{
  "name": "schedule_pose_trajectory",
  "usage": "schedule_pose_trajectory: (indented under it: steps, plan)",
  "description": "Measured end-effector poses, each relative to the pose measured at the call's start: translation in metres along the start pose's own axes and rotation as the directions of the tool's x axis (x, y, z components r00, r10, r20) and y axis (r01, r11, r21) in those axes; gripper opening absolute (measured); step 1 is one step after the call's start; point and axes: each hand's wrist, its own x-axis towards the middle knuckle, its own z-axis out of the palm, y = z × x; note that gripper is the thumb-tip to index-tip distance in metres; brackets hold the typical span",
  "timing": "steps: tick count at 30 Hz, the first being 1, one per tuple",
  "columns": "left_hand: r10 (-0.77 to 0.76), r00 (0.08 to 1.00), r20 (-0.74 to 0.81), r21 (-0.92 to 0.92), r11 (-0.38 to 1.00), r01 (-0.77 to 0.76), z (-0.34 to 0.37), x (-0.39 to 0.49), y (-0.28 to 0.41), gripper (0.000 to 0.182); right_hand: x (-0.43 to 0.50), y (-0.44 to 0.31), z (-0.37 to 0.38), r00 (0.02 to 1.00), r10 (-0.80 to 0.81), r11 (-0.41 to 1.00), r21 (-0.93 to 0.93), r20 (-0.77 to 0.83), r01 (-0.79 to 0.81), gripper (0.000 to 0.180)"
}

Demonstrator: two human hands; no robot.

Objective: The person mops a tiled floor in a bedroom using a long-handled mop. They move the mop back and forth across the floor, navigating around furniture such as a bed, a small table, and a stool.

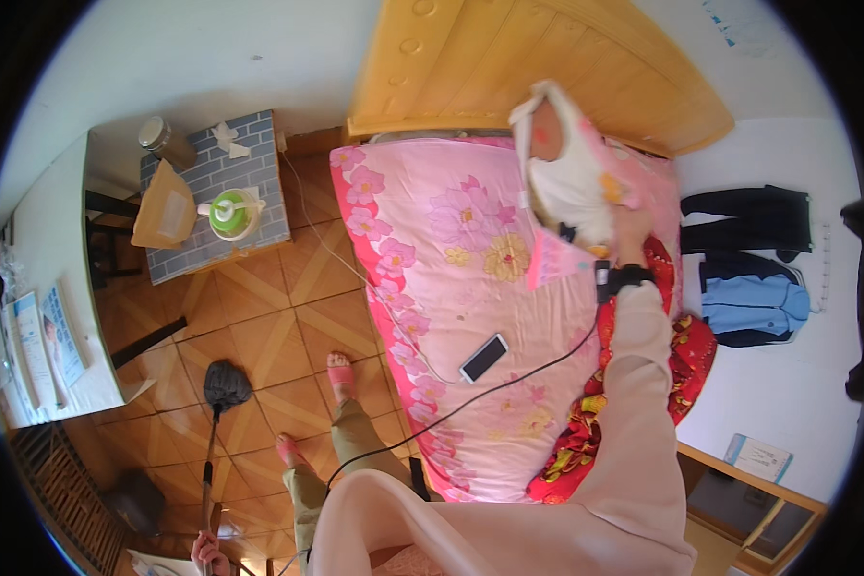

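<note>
At the lower left, my left hand [210, 553] is closed around the handle of a mop [207, 471]. The mop's dark grey head [227, 385] rests on the tiled floor. My right arm reaches far over the bed, and my right hand [632, 229] grips a pink-and-white printed piece of bedding [572, 187] near the headboard. The bedding is partly raised and blurred, so I cannot tell whether it is a pillow. A black band with a small device [608, 281] circles my right wrist, and a black cable runs from it.
A white smartphone [484, 358], with a cord attached, lies on the pink floral bed sheet [468, 288]. A red patterned blanket [583, 432] is bunched along the right side. A brick-patterned table [259, 162] holds a green-lidded jug [232, 214]. A wooden headboard [504, 65] stands behind.
</note>
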Motion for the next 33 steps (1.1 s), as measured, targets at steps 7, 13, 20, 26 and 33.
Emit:
schedule_pose_trajectory:
  steps: [7, 13, 20, 26, 33]
  plan:
    - [0.022, 1.0, -0.023, -0.007, 1.0, -0.022, 0.025, -0.009, -0.027, 0.025, 0.093, 0.04, -0.145, 0.925, 0.045, 0.999, 0.01, -0.377, -0.045, 0.033]
    - [-0.046, 0.999, -0.006, -0.023, 0.999, 0.046, 0.022, -0.01, -0.026, 0.019, 0.086, 0.018, -0.159, 0.858, 0.106, 0.988, 0.151, -0.502, -0.034, 0.025]
    - [-0.044, 0.999, 0.024, 0.009, 0.999, 0.044, 0.031, -0.006, -0.038, 0.027, 0.038, -0.036, -0.093, 0.812, -0.075, 0.983, 0.095, -0.579, 0.159, 0.02]
    - [0.011, 0.997, 0.071, 0.108, 0.994, -0.019, 0.061, 0.023, -0.061, 0.025, -0.066, -0.102, 0.054, 0.935, -0.13, 0.987, -0.131, -0.331, 0.091, 0.03]
    - [0.055, 0.995, 0.081, 0.269, 0.96, -0.075, 0.119, 0.058, -0.087, 0.023, -0.24, -0.18, 0.235, 0.793, -0.539, 0.829, -0.012, -0.282, 0.559, 0.047]
